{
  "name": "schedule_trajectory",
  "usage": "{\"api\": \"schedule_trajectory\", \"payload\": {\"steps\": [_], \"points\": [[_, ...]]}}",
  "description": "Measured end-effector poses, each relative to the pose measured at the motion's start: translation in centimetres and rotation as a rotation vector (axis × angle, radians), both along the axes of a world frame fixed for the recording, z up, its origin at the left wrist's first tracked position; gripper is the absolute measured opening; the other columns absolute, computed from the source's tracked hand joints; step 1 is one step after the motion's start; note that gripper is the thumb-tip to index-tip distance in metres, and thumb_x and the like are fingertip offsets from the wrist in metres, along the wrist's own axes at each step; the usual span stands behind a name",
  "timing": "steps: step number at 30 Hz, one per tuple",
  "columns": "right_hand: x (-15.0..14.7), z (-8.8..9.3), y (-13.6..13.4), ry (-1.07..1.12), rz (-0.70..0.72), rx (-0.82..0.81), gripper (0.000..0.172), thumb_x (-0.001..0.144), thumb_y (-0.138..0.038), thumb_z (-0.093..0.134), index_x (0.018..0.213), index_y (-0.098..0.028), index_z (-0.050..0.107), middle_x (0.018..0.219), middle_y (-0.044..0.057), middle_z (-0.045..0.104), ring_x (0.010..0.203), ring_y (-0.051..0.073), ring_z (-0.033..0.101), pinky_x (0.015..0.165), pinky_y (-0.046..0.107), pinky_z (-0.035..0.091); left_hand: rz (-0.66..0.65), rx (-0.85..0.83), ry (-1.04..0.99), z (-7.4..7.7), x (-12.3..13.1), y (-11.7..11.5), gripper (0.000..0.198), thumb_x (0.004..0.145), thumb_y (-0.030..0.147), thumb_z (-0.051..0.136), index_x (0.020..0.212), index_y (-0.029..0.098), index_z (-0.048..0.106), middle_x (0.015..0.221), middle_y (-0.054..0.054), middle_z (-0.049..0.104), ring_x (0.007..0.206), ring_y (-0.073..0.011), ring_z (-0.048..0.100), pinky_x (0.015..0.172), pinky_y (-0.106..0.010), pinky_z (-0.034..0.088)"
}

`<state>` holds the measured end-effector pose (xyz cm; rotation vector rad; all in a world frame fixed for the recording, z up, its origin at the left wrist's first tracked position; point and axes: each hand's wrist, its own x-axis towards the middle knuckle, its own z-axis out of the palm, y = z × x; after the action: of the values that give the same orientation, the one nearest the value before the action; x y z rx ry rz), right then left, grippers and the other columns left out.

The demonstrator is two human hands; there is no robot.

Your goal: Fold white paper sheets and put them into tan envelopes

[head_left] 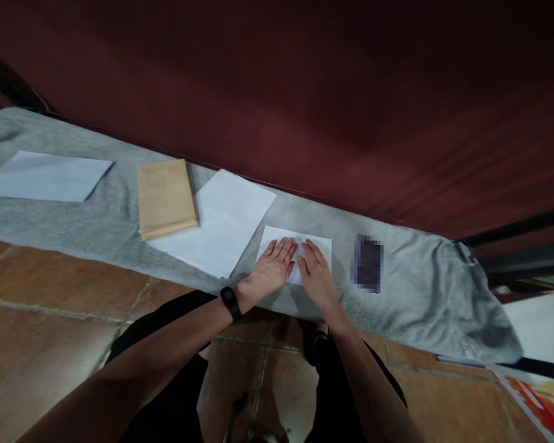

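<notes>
With both palms bearing down on it, the small white paper (327,251) lies at centre stage, flat on the grey cloth (420,277) right in front of the person! Left hand (274,269) across its left part, right hand (314,274) on the right, fingers stretched out, thumbs near each other, neither one grasping anything. It's smaller than the other sheets, so perhaps folded, though no crease can be made out under those fingers. Call it mid-step: laid out, yes, squared up, it seems, but the pressing looks unfinished while both hands are down.

Moving outward, a dark rectangular object (369,264) sits just to the right, too pixelated to identify. Over on the left, a large white sheet (233,215) lies flat, one side tucked beneath a layered brown paper packet (166,194); no hand on either. Farther left, another white sheet (46,177), also spread flat and looking unworked. So one piece in hand, two big sheets apparently untouched: early going, by my reckoning, with the tiled floor (50,344) below.
</notes>
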<state>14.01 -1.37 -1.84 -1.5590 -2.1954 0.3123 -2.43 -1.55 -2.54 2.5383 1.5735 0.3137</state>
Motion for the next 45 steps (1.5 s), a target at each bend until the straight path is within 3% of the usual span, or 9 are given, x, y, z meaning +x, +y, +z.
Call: {"api": "schedule_trajectory", "payload": {"steps": [3,6,15,22,27,33,45], "points": [[-1.9,-1.0,0.2,-0.046,0.055,-0.045,0.054,0.108,-0.032,0.028,0.155,-0.012,0.042,0.163,0.012,0.041,0.152,0.022,0.033,0.125,0.043,0.026,-0.024,0.011,0.033,0.0,-0.2,0.1,0.057,0.100,0.021,0.026,0.153,0.006,0.041,0.163,-0.018,0.039,0.155,-0.0276,0.028,0.126,-0.048,0.020],[-2.5,-1.5,0.6,-0.124,0.021,-0.072,0.057,0.109,-0.036,0.027,0.158,-0.010,0.036,0.165,0.012,0.035,0.154,0.024,0.028,0.127,0.045,0.019,-0.027,0.053,0.094,-0.2,-0.3,0.2,0.056,0.101,0.020,0.027,0.154,0.007,0.041,0.162,-0.017,0.040,0.154,-0.0271,0.030,0.126,-0.047,0.022],[-1.7,-1.9,1.6,-0.251,-0.059,-0.052,0.055,0.110,-0.034,0.025,0.159,-0.012,0.036,0.168,0.012,0.027,0.156,0.028,0.022,0.127,0.048,0.014,-0.049,0.123,0.128,-0.3,-0.3,0.4,0.055,0.103,0.027,0.028,0.155,0.010,0.040,0.163,-0.015,0.040,0.154,-0.0262,0.031,0.126,-0.049,0.021],[-1.3,-2.1,1.7,-0.285,-0.090,-0.063,0.055,0.110,-0.034,0.025,0.161,-0.014,0.032,0.169,0.011,0.026,0.157,0.027,0.021,0.126,0.048,0.015,-0.065,0.065,0.101,0.3,0.0,0.8,0.056,0.104,0.029,0.026,0.156,0.012,0.039,0.164,-0.012,0.038,0.156,-0.0242,0.027,0.127,-0.049,0.018],[-0.9,-2.1,1.7,-0.259,-0.131,-0.041,0.055,0.109,-0.035,0.029,0.160,-0.016,0.034,0.168,0.013,0.026,0.155,0.028,0.025,0.125,0.050,0.018,-0.065,0.056,0.071,-0.4,-0.3,1.2,0.055,0.105,0.030,0.025,0.155,0.013,0.040,0.166,-0.009,0.035,0.157,-0.0226,0.024,0.129,-0.048,0.016],[-0.2,-2.5,1.5,-0.244,-0.178,-0.020,0.057,0.108,-0.039,0.037,0.159,-0.015,0.035,0.168,0.015,0.028,0.154,0.029,0.030,0.125,0.049,0.020,0.048,0.071,0.053,-1.2,-0.4,2.0,0.057,0.106,0.033,0.027,0.157,0.010,0.036,0.166,-0.013,0.033,0.157,-0.0223,0.024,0.130,-0.044,0.017],[1.0,-2.8,1.1,-0.238,-0.200,0.027,0.059,0.107,-0.041,0.040,0.159,-0.013,0.035,0.167,0.017,0.030,0.153,0.029,0.031,0.123,0.049,0.025,0.217,0.113,0.032,-1.3,-0.9,2.6,0.061,0.104,0.032,0.027,0.155,0.001,0.036,0.165,-0.019,0.033,0.156,-0.0273,0.025,0.129,-0.047,0.020]]}}
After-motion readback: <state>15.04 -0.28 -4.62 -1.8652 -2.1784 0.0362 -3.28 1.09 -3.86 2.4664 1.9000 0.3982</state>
